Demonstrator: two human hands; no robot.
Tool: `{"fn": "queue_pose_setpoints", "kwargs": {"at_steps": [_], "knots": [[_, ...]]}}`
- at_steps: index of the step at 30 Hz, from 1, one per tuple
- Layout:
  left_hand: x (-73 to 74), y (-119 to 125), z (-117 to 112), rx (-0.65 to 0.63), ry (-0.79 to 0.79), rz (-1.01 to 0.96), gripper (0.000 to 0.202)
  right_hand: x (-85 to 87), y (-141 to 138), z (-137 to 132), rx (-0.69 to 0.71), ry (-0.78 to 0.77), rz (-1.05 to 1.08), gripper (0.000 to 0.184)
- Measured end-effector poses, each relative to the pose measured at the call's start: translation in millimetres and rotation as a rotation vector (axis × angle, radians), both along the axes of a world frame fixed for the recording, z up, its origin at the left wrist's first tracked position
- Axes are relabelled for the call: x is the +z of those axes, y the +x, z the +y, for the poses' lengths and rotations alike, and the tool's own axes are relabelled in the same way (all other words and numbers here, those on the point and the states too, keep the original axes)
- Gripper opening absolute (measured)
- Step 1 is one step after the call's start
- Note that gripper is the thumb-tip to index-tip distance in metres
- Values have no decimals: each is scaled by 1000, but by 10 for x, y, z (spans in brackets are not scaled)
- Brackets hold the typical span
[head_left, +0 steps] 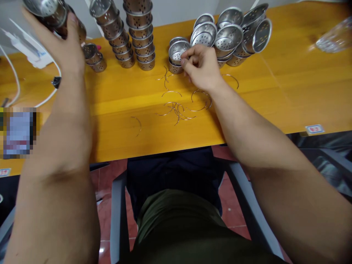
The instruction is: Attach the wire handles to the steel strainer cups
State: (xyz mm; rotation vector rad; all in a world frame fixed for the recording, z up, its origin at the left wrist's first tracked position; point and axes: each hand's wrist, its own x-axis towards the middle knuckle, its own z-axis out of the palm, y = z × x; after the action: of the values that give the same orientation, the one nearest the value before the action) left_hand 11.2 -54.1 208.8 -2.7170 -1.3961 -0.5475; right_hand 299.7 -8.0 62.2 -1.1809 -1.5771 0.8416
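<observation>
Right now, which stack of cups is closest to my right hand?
The short stack just left of your right hand, standing between the tall stacks and the tipped-over pile.

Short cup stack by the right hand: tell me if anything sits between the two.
Nothing visible does. The right hand has its fingertips at the short cup stack; the wire rings lie nearer the person, outside that gap.

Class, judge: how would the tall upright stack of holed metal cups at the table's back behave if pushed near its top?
The stack would probably tip: it is tall and narrow. Its thin, holed cups look light, so it likely slides on the smooth table if pushed low.
</observation>
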Motion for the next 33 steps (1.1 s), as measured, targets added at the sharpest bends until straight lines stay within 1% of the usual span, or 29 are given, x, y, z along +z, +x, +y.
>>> {"fn": "queue_pose_setpoints", "kwargs": {"at_steps": [2, 5, 6, 7, 8, 9, 10, 12, 14, 16, 18, 19, 21, 22, 24, 27, 28, 31, 33], "knots": [[-107, 87, -207, -26, -8, -41, 73, -18, 12, 40, 0, 57, 0, 78], [-309, 246, -666, -108, -40, -89, 69, 0, -3, 8, 8, 187, 9, 62], [-362, 288, -781, -132, -49, -107, 69, 14, -24, -34, 20, 221, 11, 57], [-406, 315, -855, -153, -57, -125, 69, 29, -56, -90, 41, 240, 11, 55], [-441, 325, -884, -170, -64, -144, 69, 43, -98, -156, 74, 244, 7, 59], [-474, 315, -872, -186, -70, -163, 69, 53, -149, -226, 118, 236, 2, 70], [-509, 286, -824, -200, -75, -181, 71, 57, -206, -296, 171, 223, -7, 85], [-613, 176, -652, -223, -81, -220, 74, 50, -325, -408, 283, 195, -28, 113], [-784, 24, -431, -230, -68, -274, 80, 19, -428, -460, 361, 199, -51, 129], [-1013, -122, -211, -216, -32, -349, 85, -27, -494, -452, 389, 245, -70, 134], [-1255, -220, -28, -216, 8, -413, 94, -79, -520, -409, 384, 306, -84, 132], [-1362, -246, 41, -234, 19, -416, 102, -103, -520, -387, 378, 327, -92, 129], [-1518, -257, 125, -273, 31, -391, 116, -138, -508, -358, 374, 333, -113, 120], [-1562, -250, 142, -281, 27, -381, 121, -147, -499, -354, 378, 323, -120, 116], [-1589, -226, 139, -255, -13, -389, 127, -146, -480, -360, 397, 301, -114, 110], [-1543, -204, 96, -166, -103, -401, 135, -102, -466, -385, 423, 292, -72, 103], [-1524, -203, 83, -146, -114, -393, 134, -79, -466, -394, 424, 287, -63, 102], [-1500, -222, 76, -144, -109, -373, 117, 8, -469, -433, 429, 249, -68, 102], [-1517, -250, 99, -174, -127, -389, 111, 75, -462, -474, 439, 217, -90, 102]]}}
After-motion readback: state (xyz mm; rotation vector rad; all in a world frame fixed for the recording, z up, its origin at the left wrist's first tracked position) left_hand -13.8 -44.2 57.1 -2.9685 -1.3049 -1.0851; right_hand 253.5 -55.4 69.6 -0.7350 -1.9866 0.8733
